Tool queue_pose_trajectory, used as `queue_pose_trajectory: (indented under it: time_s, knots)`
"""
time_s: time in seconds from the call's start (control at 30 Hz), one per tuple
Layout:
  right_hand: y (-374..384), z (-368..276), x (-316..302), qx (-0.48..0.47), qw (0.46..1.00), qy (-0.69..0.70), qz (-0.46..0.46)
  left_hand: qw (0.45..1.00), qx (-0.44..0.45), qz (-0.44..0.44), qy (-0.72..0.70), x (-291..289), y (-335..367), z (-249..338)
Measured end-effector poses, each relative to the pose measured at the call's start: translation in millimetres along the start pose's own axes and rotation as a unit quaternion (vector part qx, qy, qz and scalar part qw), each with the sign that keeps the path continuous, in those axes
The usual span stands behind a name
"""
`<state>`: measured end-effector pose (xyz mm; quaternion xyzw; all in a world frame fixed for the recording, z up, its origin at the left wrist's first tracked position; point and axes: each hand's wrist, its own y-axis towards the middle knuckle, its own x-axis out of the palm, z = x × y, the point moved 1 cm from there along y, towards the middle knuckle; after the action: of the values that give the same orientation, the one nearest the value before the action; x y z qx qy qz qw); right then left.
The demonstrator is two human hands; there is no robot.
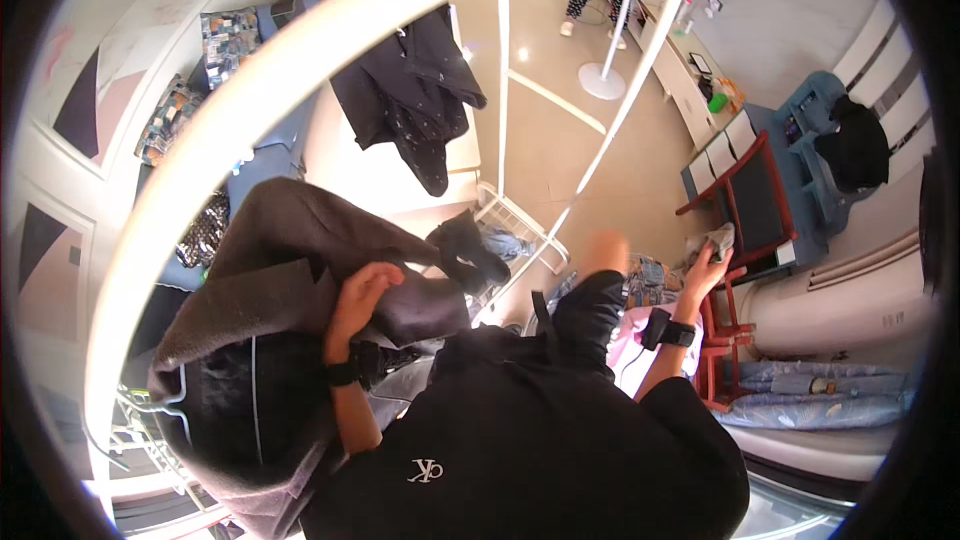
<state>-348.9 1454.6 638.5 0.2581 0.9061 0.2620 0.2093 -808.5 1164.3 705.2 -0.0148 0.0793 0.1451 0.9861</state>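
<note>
I see my left hand (362, 292) clamped on the dark grey coat (290, 270) bunched at my left, while my right hand (706, 268), stretched far right, seems closed on a small grey cloth (722, 236) by the red chair (745, 230)

My left hand (362, 292) is raised in front of me, fingers curled and closed, forearm bent upward with a dark band at the wrist. My right hand (706, 268) reaches out to the side, arm extended, fingers gripping.
</note>
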Motion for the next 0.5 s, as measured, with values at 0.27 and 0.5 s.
queue_pose_trajectory:
  time_s: [0.27,0.5]
  knots:
    - [85.4,-73.0,68.7,-0.033,0.985,0.165,-0.047,0.996,-0.045,0.076,0.004,13.9,11.2,-10.2]
    - [134.7,-8.9,151.2,-0.012,0.957,0.277,-0.088,0.998,-0.068,0.011,0.016,79.9,96.6,-17.6]
